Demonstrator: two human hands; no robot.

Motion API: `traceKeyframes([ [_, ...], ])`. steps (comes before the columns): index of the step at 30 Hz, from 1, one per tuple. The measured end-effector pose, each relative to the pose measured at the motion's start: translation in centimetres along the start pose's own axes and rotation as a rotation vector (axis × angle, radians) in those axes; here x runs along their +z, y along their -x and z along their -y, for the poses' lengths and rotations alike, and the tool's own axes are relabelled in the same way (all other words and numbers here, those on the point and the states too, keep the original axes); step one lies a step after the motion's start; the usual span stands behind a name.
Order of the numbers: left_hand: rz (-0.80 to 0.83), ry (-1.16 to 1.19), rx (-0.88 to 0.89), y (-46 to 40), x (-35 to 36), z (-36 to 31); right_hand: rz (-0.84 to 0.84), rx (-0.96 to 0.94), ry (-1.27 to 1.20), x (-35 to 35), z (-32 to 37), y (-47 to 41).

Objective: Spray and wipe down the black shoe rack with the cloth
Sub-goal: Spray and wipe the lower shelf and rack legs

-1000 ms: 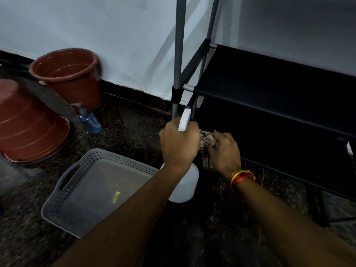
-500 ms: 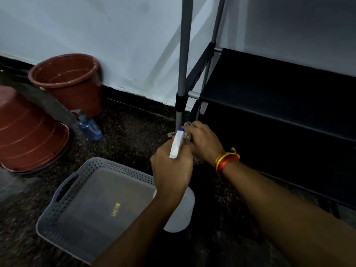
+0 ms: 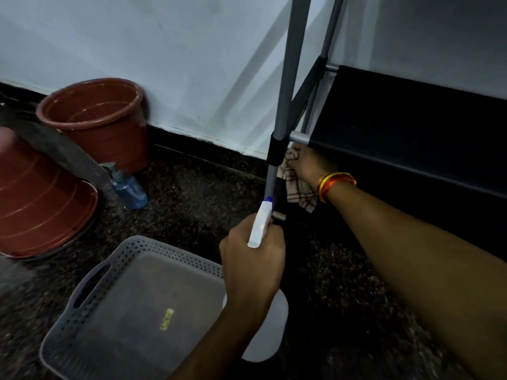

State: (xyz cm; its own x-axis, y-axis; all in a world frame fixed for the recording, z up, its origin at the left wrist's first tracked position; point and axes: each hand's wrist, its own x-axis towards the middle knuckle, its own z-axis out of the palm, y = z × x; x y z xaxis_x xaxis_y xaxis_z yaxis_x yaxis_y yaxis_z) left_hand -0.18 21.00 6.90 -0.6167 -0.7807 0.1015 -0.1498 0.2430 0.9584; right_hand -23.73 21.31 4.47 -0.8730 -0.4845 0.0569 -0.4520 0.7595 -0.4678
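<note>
Right hand (image 3: 308, 163) grips cloth (image 3: 299, 187) against rack post (image 3: 277, 149); left hand (image 3: 252, 259) grips spray bottle (image 3: 260, 226).

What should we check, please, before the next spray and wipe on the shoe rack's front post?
1. Cloth in hand: ok. The right hand grips the checked cloth beside the front post, just under the black shelf.
2. Sprayer in hand: ok. The left hand grips the white spray bottle.
3. Nozzle aim: ok. Its blue tip points at the lower post.
4. Liquid left in the bottle: cannot tell; the bottle is opaque.
5. Room to work: ok. The grey basket sits to the left, apart from the rack.
6. Post already clean: cannot tell; the light is dim.
</note>
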Motion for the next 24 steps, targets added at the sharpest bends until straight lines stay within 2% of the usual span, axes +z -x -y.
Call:
traceKeyframes([
  [3, 0.010, 0.007, -0.005, -0.3, -0.1, -0.1, 0.010, -0.062, 0.085, 0.3, -0.4, -0.1],
  [10, 0.020, 0.003, 0.016, -0.8, 0.3, -0.4, 0.127, -0.459, 0.133, -1.9, 0.3, 5.7],
  [14, 0.020, 0.005, 0.031, -0.5, 0.7, -0.6, 0.175, -0.541, 0.196, -2.4, 1.0, 7.5],
  [18, 0.006, 0.048, 0.026, -0.6, 0.1, -0.1, 0.141, -0.424, 0.165, -2.3, 0.7, 5.1],
  [21, -0.031, 0.052, 0.007, -1.1, -0.7, 0.8, 0.122, -0.202, 0.040, -1.1, -0.5, 1.6],
  [24, -0.030, 0.045, 0.003, -1.7, -1.4, 1.3, 0.007, -0.135, 0.040, -0.9, -0.1, 0.7],
])
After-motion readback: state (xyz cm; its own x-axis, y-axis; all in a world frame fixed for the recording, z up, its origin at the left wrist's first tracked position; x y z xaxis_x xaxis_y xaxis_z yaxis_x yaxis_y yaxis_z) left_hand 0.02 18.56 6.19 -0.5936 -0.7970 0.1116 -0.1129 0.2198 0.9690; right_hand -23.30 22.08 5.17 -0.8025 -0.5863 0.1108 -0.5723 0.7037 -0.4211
